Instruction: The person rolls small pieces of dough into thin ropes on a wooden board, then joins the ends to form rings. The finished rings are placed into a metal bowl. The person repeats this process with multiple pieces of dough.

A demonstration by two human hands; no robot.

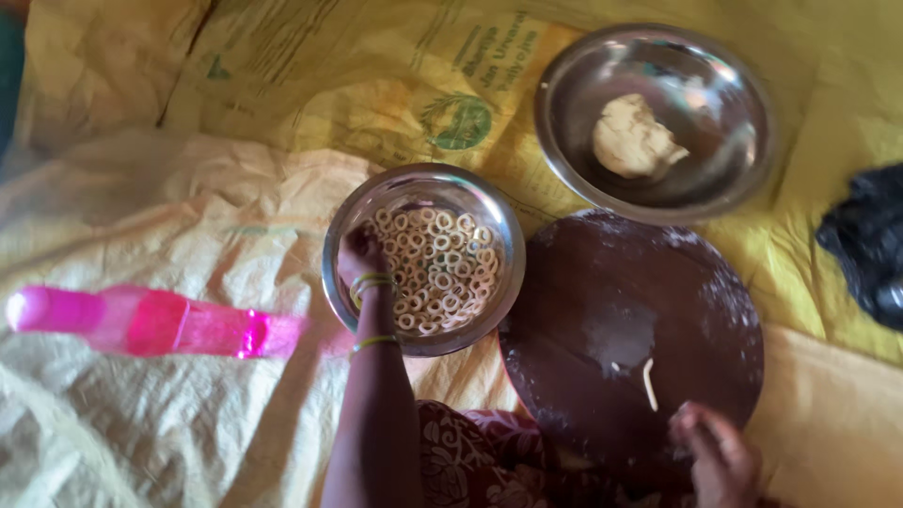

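My left hand (359, 254) reaches into a steel bowl (343, 221) filled with several small dough rings (447, 268); its fingers are curled over the rings at the bowl's left side, and what they hold is hidden. My right hand (720, 456) rests at the near right edge of a round brown wooden board (602, 310), fingers loosely bent, next to a short thin dough strip (649, 384) lying on the board. A larger steel bowl (564, 122) behind the board holds a lump of pale dough (633, 136).
Everything sits on yellow and cream woven sacks (188, 188) spread on the floor. A pink plastic bottle (141, 322) lies on its side at the left. A black bag (870, 240) sits at the right edge. Patterned red cloth (470, 461) covers my lap.
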